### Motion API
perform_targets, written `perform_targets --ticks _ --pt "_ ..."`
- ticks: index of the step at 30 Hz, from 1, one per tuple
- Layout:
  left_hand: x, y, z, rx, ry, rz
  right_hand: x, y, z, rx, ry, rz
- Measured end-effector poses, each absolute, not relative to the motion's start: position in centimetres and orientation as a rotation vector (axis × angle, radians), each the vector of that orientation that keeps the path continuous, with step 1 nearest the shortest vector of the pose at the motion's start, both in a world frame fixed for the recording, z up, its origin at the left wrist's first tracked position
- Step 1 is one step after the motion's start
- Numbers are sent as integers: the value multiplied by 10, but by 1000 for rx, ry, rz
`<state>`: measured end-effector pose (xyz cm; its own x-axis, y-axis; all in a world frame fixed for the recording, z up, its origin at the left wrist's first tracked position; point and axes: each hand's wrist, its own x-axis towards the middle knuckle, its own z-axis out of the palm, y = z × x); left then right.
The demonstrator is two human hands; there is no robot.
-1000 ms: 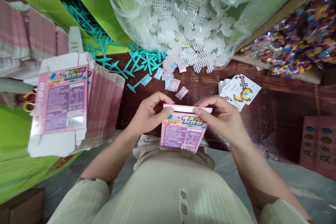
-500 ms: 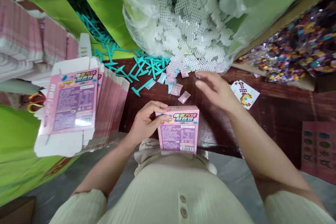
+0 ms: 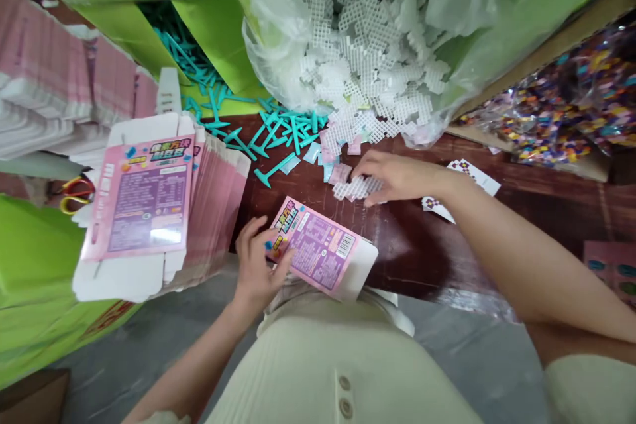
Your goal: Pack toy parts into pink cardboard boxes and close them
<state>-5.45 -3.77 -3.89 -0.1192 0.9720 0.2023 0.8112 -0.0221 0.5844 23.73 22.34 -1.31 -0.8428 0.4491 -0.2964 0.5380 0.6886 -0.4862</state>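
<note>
My left hand grips the left end of a pink and purple printed box, thumb across its face. The box lies slanted at the table's front edge, its white flap end pointing right. Above it, my right hand holds a white plastic grid piece by its right end, low over the table. A pink sachet lies beside the grid piece. White cards with a pixel pattern lie under and behind my right wrist.
Teal plastic hammers spill from a green box at the back. A clear bag full of white grid pieces stands behind. Flattened pink boxes are stacked at left, near scissors. Bags of coloured pieces fill a carton at right.
The pink box has turned from upright to slanted, its flap end swinging right. My right hand has come down with a white grid piece. A second card now shows.
</note>
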Motion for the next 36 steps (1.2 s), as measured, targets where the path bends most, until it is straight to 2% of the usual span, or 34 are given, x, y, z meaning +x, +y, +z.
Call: perform_targets --ticks 4,8,16,19,24,29,36 --pt "-42 5 -22 2230 1510 328 204 216 -20 775 2547 -707" --pt "-35 38 -19 2262 1409 24 191 204 -14 965 2453 -551" --pt "-21 40 -15 2204 1762 -149 209 176 0 1213 2433 -505" --pt "-15 31 -12 2147 1840 -233 198 185 2 1263 2588 -557" --pt "-5 10 -10 2005 1881 -248 105 209 6 726 2919 -745" --pt "-6 -4 -11 1905 1895 -186 24 230 3 830 2779 -645" --pt "-14 -8 -21 1881 1866 -79 60 249 12 943 2741 -549"
